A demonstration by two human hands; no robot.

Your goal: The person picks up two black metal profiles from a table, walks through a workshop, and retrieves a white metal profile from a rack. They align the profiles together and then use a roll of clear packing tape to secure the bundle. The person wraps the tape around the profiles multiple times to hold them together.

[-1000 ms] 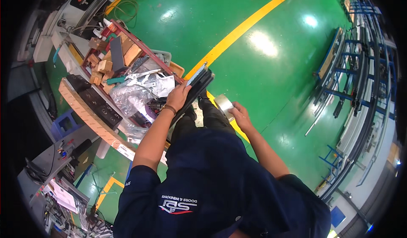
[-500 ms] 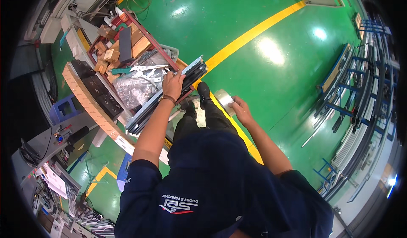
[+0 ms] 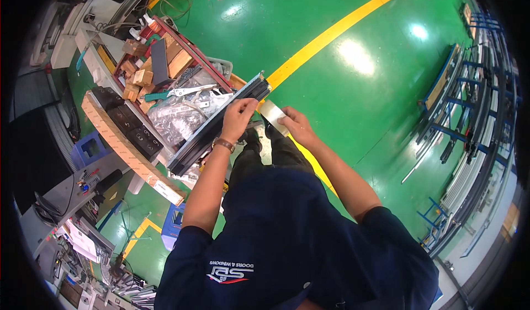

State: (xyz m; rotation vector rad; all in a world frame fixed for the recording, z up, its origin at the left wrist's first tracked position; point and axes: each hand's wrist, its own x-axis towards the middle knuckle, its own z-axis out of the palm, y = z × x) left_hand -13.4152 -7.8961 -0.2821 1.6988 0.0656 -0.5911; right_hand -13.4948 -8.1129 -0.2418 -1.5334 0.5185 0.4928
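Observation:
A bundle of long dark profiles (image 3: 214, 129) lies slanting across the near edge of a red-framed cart, with a pale bluish strip along its far side. My left hand (image 3: 237, 119) is closed against the bundle's near side, toward its upper right end. What its bunched fingers pinch, if anything, is too small to make out. A wide roll of clear packing tape (image 3: 271, 115) is in my right hand (image 3: 296, 124), gripped by its side between thumb and fingers. The roll is just right of my left fingertips, close to the bundle's end.
On the red-framed cart (image 3: 194, 49) are wooden blocks (image 3: 144, 77), plastic bags of parts (image 3: 171, 117) and locking pliers with green handles (image 3: 159, 95). A long cardboard box (image 3: 118, 147) runs along its left. Racks of long profiles (image 3: 469, 106) stand at the right.
My right hand has brought the tape roll left and up to the bundle's end. My left hand has slid off the bundle's top to its near side, its fingers drawn together.

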